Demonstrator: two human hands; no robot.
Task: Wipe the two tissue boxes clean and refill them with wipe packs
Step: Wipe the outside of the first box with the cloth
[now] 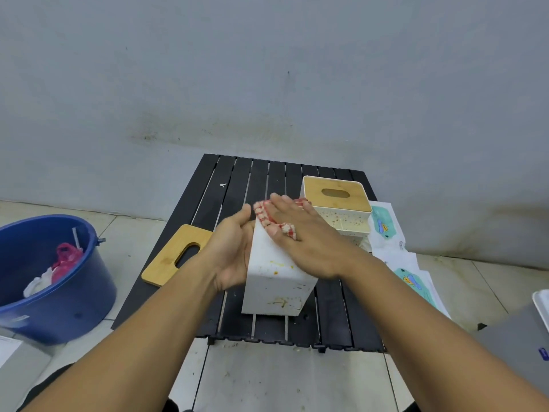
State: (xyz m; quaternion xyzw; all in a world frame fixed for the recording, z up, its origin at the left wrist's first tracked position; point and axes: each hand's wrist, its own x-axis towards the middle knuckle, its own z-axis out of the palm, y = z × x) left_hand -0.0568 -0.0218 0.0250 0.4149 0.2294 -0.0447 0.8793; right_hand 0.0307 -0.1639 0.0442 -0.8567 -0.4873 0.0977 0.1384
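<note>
A white tissue box [277, 288] with yellow stains lies on the black slatted table [237, 185], its lid off. My left hand [233, 248] grips its left side, thumb over the far top edge. My right hand [300, 236] lies flat on its upper face and presses a red-and-white checked cloth [264, 217] onto it with straight fingers. The box's bamboo lid [175, 258] rests on the table's left edge. A second, speckled tissue box [341, 215] stands at the back right under its bamboo lid [335, 193]. Two wipe packs [383, 224] [414, 282] lie to the right.
A blue bucket [53, 278] holding pink and white rubbish stands on the tiled floor to the left. A grey wall rises right behind the table. A grey surface [517, 352] and a white edge show at the lower right.
</note>
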